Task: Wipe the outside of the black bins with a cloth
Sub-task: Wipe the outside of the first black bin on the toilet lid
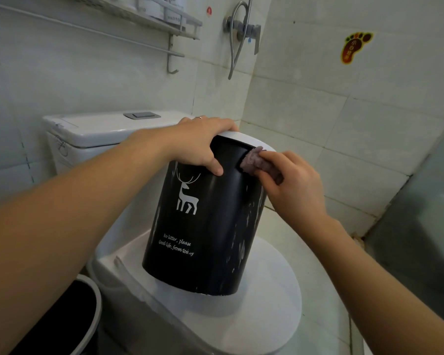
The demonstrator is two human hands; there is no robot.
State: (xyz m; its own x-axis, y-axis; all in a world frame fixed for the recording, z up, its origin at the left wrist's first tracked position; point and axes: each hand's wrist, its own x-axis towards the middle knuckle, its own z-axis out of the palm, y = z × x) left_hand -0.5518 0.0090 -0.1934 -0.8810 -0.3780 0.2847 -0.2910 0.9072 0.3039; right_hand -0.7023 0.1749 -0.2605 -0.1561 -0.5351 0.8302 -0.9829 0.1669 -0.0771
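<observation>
A white toilet (pixel 215 316) with closed lid and cistern (pixel 92 131) is seen against tiled walls; a wire shelf (pixel 149 19), shower valve (pixel 244 29) and footprint sticker (pixel 354 47) are mounted above.

We see a glossy, smooth black plastic bin (pixel 205 226) w/ scuffed side, fuzzy purplish cloth (pixel 254 160), glazed white ceramic toilet lid (pixel 262 316), shiny wall tiles (pixel 305 106), metal faucet (pixel 244 29).

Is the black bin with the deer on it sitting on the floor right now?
No, the black bin stands tilted on the closed toilet lid, steadied by the left hand.
</observation>
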